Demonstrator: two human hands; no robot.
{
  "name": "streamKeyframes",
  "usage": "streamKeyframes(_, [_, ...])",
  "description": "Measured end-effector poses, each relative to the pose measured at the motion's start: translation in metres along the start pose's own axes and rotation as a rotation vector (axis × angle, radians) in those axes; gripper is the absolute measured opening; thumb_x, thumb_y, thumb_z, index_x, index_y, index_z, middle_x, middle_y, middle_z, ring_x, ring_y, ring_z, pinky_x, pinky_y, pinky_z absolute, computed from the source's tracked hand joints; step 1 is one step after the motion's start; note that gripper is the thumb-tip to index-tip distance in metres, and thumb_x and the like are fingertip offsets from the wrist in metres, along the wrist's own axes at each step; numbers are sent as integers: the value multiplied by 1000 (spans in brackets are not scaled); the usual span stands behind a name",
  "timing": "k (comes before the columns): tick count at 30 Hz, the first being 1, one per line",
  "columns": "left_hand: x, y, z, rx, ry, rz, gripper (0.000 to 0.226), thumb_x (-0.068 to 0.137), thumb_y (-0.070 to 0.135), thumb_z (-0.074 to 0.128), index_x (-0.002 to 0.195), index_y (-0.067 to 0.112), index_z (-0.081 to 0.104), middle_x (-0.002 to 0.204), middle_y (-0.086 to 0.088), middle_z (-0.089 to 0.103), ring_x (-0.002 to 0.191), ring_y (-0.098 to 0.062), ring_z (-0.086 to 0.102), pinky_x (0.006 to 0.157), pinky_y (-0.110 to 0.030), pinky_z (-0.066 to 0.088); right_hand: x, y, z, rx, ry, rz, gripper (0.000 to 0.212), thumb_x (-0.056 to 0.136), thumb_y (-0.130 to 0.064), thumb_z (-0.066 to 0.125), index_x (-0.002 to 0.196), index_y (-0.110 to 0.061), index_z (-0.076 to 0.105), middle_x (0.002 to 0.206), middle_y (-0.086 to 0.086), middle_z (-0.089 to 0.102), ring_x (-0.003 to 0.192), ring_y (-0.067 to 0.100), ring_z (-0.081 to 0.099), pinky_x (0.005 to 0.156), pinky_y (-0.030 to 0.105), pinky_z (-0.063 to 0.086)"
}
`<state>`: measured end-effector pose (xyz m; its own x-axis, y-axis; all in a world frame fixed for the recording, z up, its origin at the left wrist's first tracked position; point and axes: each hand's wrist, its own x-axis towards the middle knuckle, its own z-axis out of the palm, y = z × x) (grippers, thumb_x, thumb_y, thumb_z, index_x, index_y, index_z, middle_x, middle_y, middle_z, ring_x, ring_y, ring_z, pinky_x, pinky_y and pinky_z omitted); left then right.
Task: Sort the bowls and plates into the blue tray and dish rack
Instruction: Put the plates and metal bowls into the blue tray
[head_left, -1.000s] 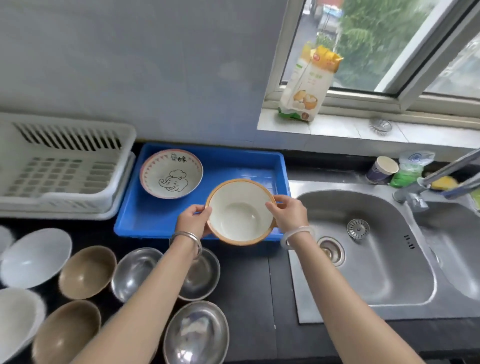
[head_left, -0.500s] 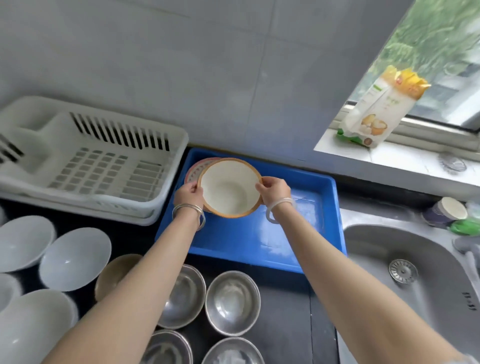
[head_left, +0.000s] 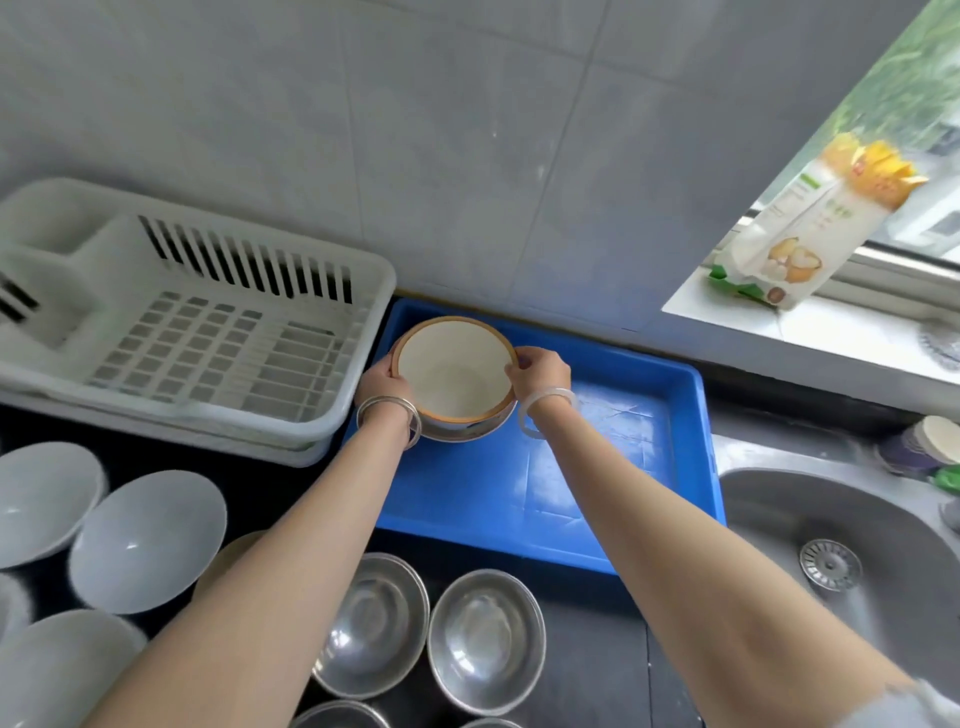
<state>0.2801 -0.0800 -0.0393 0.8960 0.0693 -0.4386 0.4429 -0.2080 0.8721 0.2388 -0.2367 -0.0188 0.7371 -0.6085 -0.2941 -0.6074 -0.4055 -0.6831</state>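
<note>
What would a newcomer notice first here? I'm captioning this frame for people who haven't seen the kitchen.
Both hands, left hand and right hand, hold an orange-rimmed bowl over a patterned dish in the blue tray at the far left corner. Left of it sits an empty white dish rack; steel bowls crowd the near counter.

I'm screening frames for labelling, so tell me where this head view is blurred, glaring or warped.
Head view: motion smear softens the dish rack and the white bowls at left; the carton on the sill is blurred too. Daylight washes out the sill and glints off the steel bowls. Wide-angle bending curves the wall tile lines. The orange-rimmed bowl and both hands stay fairly sharp.
</note>
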Motion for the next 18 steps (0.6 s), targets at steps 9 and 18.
streamKeyframes(9, [3, -7, -3, -8, -46, 47, 37, 91, 1, 34, 113, 11, 62, 110, -8, 65, 91, -22, 55, 78, -28, 42, -2, 10, 14, 51, -12, -17, 32, 89, -9, 47, 115, -15, 64, 108, 10, 69, 92, 28, 62, 76, 29, 46])
streamKeyframes(18, [-17, -14, -7, 62, -28, 105, 35, 85, -4, 39, 109, 8, 61, 114, -12, 65, 106, -30, 58, 82, -28, 42, -26, 17, 7, 135, -82, -42, 42, 93, -18, 46, 135, -13, 45, 131, 8, 58, 118, 28, 54, 95, 34, 43])
